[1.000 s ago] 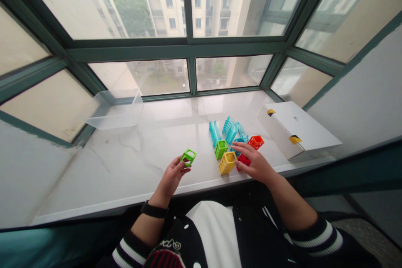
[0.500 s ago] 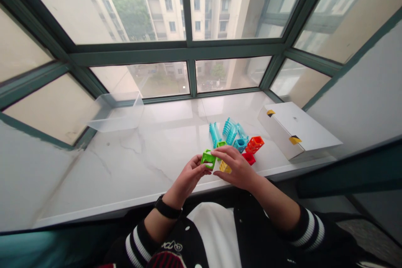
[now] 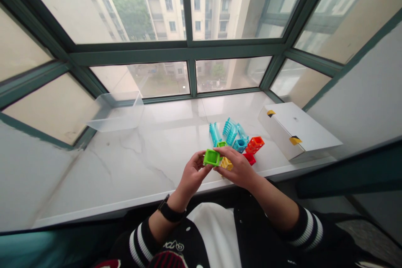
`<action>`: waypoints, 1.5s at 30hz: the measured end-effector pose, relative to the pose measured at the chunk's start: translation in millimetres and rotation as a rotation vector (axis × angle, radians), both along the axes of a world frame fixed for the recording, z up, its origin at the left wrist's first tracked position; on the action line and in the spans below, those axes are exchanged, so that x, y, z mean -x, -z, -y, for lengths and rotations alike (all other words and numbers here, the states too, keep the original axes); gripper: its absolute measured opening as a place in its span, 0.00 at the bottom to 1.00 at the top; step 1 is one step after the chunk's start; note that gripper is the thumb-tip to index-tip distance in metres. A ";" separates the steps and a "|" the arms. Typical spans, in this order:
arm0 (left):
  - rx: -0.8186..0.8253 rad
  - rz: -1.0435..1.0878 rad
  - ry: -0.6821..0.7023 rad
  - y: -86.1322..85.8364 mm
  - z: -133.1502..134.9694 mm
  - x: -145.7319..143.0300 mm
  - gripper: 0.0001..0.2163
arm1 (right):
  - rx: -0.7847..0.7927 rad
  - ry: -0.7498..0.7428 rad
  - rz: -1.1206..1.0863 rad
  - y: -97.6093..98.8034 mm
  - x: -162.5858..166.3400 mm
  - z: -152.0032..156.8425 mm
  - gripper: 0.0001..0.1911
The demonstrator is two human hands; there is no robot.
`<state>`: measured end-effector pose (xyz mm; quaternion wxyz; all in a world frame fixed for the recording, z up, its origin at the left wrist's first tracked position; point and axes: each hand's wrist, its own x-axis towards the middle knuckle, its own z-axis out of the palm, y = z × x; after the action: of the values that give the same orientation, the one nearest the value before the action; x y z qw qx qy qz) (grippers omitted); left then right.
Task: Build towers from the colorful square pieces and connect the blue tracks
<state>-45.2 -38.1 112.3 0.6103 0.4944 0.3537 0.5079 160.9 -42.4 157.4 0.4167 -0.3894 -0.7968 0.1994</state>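
My left hand (image 3: 193, 171) is shut on a lime green plastic cage cube (image 3: 211, 157), held just above the marble sill. My right hand (image 3: 238, 168) is close beside it, its fingertips at the cube's right side. Under those fingers a yellow cage piece (image 3: 226, 163) is partly hidden. A second green cube (image 3: 221, 144) sits behind the hands. Nearby lie teal tube pieces (image 3: 215, 134), a curved teal ribbed piece (image 3: 230, 131), a small teal cage piece (image 3: 240, 145), an orange cage cube (image 3: 255, 145) and a red piece (image 3: 249, 158).
A white box with black-and-yellow tape (image 3: 292, 131) lies on the sill at the right. A transparent plastic tub (image 3: 116, 116) stands at the back left, by the window frame (image 3: 188, 50). The marble sill (image 3: 103, 167) stretches left of my hands.
My left hand has carried the lime cube rightward, turning it. My right hand has moved left off the pieces to meet it, uncovering the red piece and leaving the yellow piece partly hidden.
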 end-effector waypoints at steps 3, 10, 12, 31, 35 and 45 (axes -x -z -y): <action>-0.077 -0.134 -0.053 -0.5 -2.4 -0.6 0.23 | -0.011 0.013 0.037 -1.4 -3.8 -2.6 0.27; -0.307 -0.378 -0.172 -12.5 -20.0 -16.9 0.18 | 0.009 0.078 0.135 -10.0 -23.1 -13.6 0.28; -0.361 -0.400 -0.171 -14.9 -29.2 -22.4 0.18 | -0.003 0.099 0.141 -13.2 -28.6 -17.7 0.28; -0.357 -0.646 0.010 83.4 -90.9 -45.5 0.27 | 0.115 0.161 0.417 -6.2 -76.4 -82.3 0.28; -0.310 -0.635 0.036 87.0 -93.7 -50.6 0.21 | 0.174 0.130 0.485 2.4 -69.0 -91.8 0.27; -0.328 -0.647 0.028 83.3 -92.8 -49.2 0.17 | 0.225 0.090 0.544 17.1 -68.1 -99.5 0.26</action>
<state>4.0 54.7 29.1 0.3863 0.7257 0.4356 0.3665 229.0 57.1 140.3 0.1504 -0.5073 -0.8340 0.1562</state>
